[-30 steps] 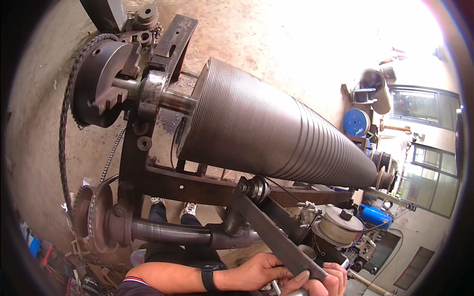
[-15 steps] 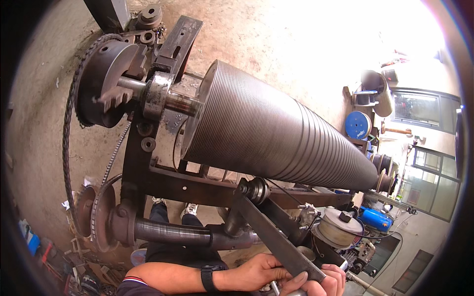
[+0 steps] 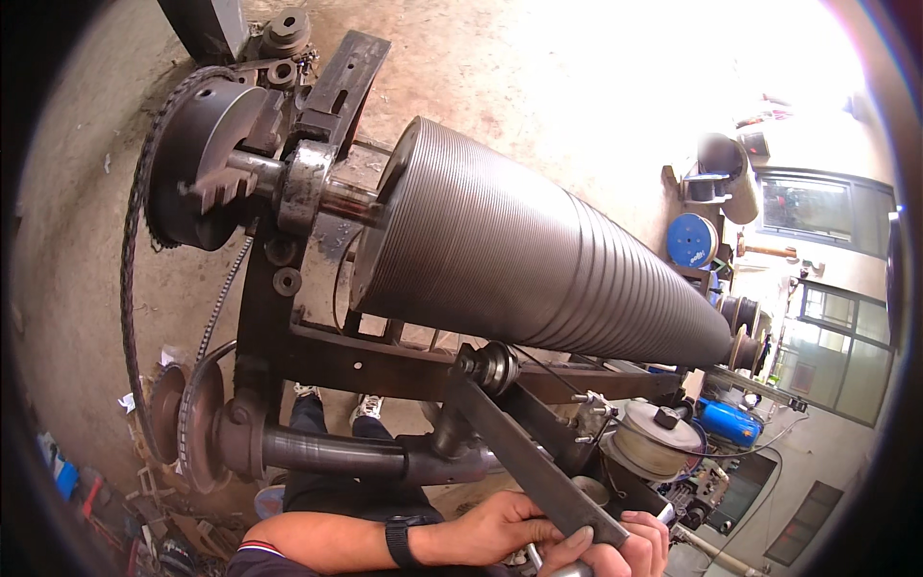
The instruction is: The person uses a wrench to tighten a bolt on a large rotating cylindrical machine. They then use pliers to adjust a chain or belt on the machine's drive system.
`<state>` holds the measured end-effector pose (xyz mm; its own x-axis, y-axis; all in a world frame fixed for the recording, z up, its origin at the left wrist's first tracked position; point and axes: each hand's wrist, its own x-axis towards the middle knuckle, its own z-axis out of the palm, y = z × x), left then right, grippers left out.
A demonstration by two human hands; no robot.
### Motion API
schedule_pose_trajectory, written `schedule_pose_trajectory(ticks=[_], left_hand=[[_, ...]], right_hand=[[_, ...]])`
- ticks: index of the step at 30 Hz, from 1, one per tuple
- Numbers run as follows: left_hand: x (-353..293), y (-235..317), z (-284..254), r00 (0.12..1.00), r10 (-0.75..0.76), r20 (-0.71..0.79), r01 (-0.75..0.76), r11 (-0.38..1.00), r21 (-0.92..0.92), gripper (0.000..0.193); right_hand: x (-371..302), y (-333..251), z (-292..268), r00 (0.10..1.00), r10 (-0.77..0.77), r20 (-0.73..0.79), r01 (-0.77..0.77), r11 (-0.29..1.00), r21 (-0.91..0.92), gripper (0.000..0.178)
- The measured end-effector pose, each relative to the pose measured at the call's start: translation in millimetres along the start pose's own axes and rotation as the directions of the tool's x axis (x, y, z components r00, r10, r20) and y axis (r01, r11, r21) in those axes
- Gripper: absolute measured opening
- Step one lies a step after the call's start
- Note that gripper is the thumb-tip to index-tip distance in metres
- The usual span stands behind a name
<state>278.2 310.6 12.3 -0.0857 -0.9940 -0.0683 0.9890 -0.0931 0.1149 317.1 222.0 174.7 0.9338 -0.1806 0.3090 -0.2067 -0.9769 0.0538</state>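
A long drum [image 3: 461, 240], grooved or closely wound with dark turns, lies across a steel frame. In front of it, a flat steel bar [image 3: 529, 457] slants from a small grooved roller [image 3: 497, 367] down to my hands. My right hand [image 3: 615, 556] has its fingers wrapped round the near end of the bar, thumb on its edge. Close by on the left, my left hand [image 3: 495, 529], a black watch on its wrist, has its fingers drawn together under the bar. A short metal rod [image 3: 534, 558] shows just below them; what the left fingers hold is hidden.
Left of the drum a chuck [image 3: 212, 163] carries a chain [image 3: 130, 279]; lower down are a pulley [image 3: 202, 428] and a thick round shaft [image 3: 332, 450]. A white spool [image 3: 654, 442] and a blue motor-like cylinder [image 3: 731, 423] stand right of my hands. A blue reel [image 3: 692, 240] sits farther back.
The view has shifted very slightly. Both hands stay where they were, with my right hand still round the bar's end.
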Motion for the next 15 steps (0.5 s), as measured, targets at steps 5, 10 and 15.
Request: schedule_pose_trajectory(ticks=[5,10,15], left_hand=[[-3.6,2.7,-0.4,1.0,-0.017,0.003,0.017,0.999,-0.029,0.027],[-6.2,8.2,-0.4,0.999,-0.048,0.0,0.048,0.999,-0.021,0.027],[-9.8,15.5,5.0,1.0,-0.006,-0.018,0.006,1.0,-0.018,0.026]], right_hand=[[-0.9,-3.2,0.5,1.0,0.006,0.001,-0.006,1.0,0.003,0.016],[2.5,-6.4,-3.1,0.999,0.021,0.035,-0.021,1.0,0.005,0.016],[-1.7,-7.5,4.9,0.998,0.02,-0.066,-0.021,1.0,-0.003,0.017]])
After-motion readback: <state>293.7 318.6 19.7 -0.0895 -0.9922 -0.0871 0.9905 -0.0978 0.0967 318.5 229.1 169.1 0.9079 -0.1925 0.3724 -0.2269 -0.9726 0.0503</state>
